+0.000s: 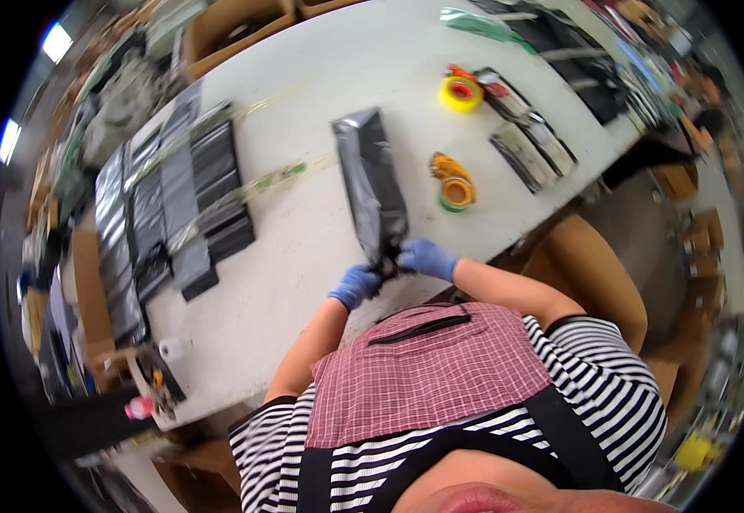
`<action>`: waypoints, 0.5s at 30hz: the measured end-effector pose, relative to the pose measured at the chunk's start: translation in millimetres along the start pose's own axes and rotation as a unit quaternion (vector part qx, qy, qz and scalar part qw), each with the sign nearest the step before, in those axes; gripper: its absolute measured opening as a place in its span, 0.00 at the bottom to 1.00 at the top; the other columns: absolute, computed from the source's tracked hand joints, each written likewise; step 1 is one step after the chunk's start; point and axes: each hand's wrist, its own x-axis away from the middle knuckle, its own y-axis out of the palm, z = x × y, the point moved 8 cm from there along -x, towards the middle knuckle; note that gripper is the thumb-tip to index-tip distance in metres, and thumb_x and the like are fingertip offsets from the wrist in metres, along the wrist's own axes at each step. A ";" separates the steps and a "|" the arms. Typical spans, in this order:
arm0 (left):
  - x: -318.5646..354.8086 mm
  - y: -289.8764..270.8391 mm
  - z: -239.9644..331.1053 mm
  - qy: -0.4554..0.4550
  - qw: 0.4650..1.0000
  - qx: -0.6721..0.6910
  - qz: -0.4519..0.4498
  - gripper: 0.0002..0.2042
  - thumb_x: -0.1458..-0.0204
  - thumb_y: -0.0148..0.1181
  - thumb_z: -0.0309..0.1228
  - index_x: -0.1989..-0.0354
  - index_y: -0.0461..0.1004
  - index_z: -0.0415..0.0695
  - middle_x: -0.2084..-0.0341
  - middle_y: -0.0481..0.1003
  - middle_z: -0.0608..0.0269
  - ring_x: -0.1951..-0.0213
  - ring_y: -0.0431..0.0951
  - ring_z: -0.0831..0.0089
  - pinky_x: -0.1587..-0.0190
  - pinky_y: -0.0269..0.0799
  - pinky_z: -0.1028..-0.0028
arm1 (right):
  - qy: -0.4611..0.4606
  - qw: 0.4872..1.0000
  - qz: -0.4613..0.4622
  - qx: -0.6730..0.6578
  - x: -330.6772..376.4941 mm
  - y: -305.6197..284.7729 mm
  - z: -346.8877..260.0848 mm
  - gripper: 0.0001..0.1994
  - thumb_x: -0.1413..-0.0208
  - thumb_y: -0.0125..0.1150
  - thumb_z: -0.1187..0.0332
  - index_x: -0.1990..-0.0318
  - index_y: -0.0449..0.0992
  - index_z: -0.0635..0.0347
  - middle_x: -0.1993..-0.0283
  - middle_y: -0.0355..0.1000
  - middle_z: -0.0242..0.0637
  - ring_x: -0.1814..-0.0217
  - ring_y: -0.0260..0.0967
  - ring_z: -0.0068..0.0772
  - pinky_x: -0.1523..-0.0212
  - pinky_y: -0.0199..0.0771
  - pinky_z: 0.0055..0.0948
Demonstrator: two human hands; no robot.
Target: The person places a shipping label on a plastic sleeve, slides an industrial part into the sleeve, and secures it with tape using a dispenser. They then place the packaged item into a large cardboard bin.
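A long dark grey plastic bag (372,175) lies on the white table in front of me, its far end pointing away. Its near end is bunched up and looks blackish. My left hand (355,286), in a blue glove, closes on that end from the left. From the right, my right hand (427,259), gloved the same way, grips the bunched plastic with its fingers curled in. Motion blur hides the exact fingertips. What the bag contains cannot be seen. To the right of the bag lies an orange tape dispenser (453,184).
Flat grey plastic bags (188,197) lie overlapped on the left of the white table (291,111). A yellow tape roll (461,94) sits at the far right, near black-and-white packets (534,145). Black packages (573,60) lie beyond. Cardboard boxes (244,30) stand behind the table.
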 end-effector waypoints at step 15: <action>-11.2 -6.9 78.4 0.037 0.855 -0.421 0.301 0.15 0.45 0.55 0.41 0.61 0.78 0.42 0.66 0.79 0.43 0.59 0.77 0.42 0.57 0.73 0.54 | -0.221 0.925 0.227 0.208 85.7 -195.3 41.5 0.12 0.43 0.56 0.62 0.57 0.79 0.57 0.59 0.77 0.44 0.58 0.75 0.45 0.55 0.75 0.38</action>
